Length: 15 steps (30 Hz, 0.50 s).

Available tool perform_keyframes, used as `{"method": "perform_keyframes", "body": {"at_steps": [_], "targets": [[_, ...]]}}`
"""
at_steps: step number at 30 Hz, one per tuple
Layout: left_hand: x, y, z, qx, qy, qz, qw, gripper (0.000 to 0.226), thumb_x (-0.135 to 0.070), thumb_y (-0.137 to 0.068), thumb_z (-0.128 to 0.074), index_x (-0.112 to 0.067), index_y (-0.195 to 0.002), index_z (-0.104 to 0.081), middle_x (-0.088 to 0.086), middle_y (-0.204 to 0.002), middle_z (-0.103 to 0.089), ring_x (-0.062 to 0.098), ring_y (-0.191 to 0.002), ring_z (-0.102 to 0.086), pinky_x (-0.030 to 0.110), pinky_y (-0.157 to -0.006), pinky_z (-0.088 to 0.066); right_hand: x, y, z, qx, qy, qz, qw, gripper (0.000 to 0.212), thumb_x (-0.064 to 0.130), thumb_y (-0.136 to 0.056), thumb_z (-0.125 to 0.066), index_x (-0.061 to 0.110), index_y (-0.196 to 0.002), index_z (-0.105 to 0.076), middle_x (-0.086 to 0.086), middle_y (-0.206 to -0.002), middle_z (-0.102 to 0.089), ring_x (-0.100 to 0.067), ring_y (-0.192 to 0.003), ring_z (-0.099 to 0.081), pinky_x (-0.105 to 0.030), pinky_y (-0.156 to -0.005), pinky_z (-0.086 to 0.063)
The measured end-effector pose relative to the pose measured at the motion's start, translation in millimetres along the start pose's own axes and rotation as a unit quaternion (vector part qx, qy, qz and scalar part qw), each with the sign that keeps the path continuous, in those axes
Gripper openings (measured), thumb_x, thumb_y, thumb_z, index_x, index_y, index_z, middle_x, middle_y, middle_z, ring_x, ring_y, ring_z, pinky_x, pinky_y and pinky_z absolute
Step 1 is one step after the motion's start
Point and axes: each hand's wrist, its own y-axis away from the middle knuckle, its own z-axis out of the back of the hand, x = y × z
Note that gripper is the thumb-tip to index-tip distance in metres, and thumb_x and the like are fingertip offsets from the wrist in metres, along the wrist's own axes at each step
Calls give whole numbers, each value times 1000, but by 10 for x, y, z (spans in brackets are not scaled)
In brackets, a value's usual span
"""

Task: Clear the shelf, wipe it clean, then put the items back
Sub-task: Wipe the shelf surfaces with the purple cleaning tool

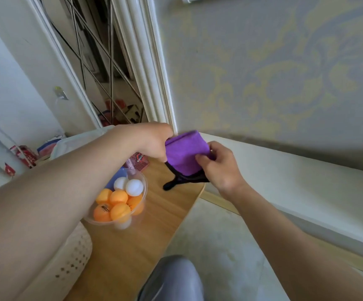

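A folded purple cloth (186, 155) is held up between both hands above the far end of a wooden shelf top (132, 246). My left hand (152, 142) grips its upper left edge. My right hand (219, 168) pinches its lower right corner. A black object (177, 182), shaped like a paddle with a handle, lies on the wood just under the cloth and is mostly hidden by it. A clear plastic bowl (141, 190) of orange and white table tennis balls stands on the wood to the left.
A red mesh pouch (141, 162) lies beyond the bowl. A white perforated basket (67, 263) sits at the left of the shelf. A white ledge (284, 181) runs along the patterned wall on the right. My grey-clad knee (174, 279) is at the bottom.
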Motion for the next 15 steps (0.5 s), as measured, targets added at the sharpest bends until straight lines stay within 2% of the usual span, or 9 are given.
{"method": "perform_keyframes", "body": {"at_steps": [3, 6, 7, 9, 11, 13, 14, 15], "targets": [[86, -33, -32, -13, -30, -1, 999, 19, -17, -81, -71, -4, -93, -64, 11, -88, -68, 29, -77, -65, 38, -62, -51, 71, -67, -56, 3, 53, 8, 999, 9, 14, -92, -57, 10, -92, -64, -13, -86, -69, -30, -79, -63, -41, -72, -53], [164, -73, 16, -32, -34, 15, 999, 28, -11, -79, -63, 1, -104, -69, 21, -100, -71, 31, -81, -66, 36, -64, -52, 156, -76, -91, 111, -29, -92, 989, 11, 9, -94, -57, 9, -99, -67, -13, -83, -70, -29, -78, -66, -38, -69, -52], [190, -77, 46, -33, -36, 18, 999, 27, -10, -79, -61, 1, -102, -70, 21, -95, -71, 30, -75, -63, 36, -61, -50, 173, -78, -103, 166, -45, -132, 976, 12, 7, -95, -58, 9, -100, -68, -12, -82, -70, -28, -77, -66, -37, -70, -51], [214, -58, 112, -39, -40, 24, 998, 15, -5, -77, -56, 1, -86, -67, 14, -69, -61, 27, -60, -51, 33, -54, -41, 181, -98, -131, 261, -67, -190, 944, 16, 3, -93, -59, 9, -104, -69, -15, -91, -70, -30, -84, -66, -37, -77, -51], [242, -65, 131, -50, -37, 30, 998, 14, -4, -76, -54, 0, -82, -66, 10, -63, -52, 25, -58, -45, 32, -54, -37, 178, -164, -169, 312, -93, -227, 918, 22, 2, -92, -58, 7, -110, -70, -17, -103, -73, -31, -94, -69, -35, -81, -56], [287, -104, 86, -60, -29, 21, 998, 23, -7, -76, -55, 0, -93, -68, 14, -75, -59, 26, -66, -49, 33, -58, -40, 144, -246, -227, 309, -2, -224, 924, 21, 6, -93, -60, 9, -110, -71, -13, -105, -75, -29, -96, -71, -34, -77, -57], [305, -123, 53, -62, -25, 16, 998, 20, -8, -77, -55, -3, -92, -67, 15, -82, -60, 26, -70, -50, 34, -60, -41, 111, -287, -251, 293, 109, -189, 931, 18, 10, -93, -61, 11, -108, -71, -10, -103, -74, -27, -95, -69, -34, -76, -57], [314, -137, 24, -63, -23, 8, 998, 13, -8, -78, -55, -9, -89, -62, 15, -86, -56, 26, -73, -48, 34, -62, -40, 81, -332, -271, 271, 254, -134, 919, 17, 14, -92, -63, 13, -108, -70, -6, -104, -70, -25, -96, -67, -34, -77, -56]]}}
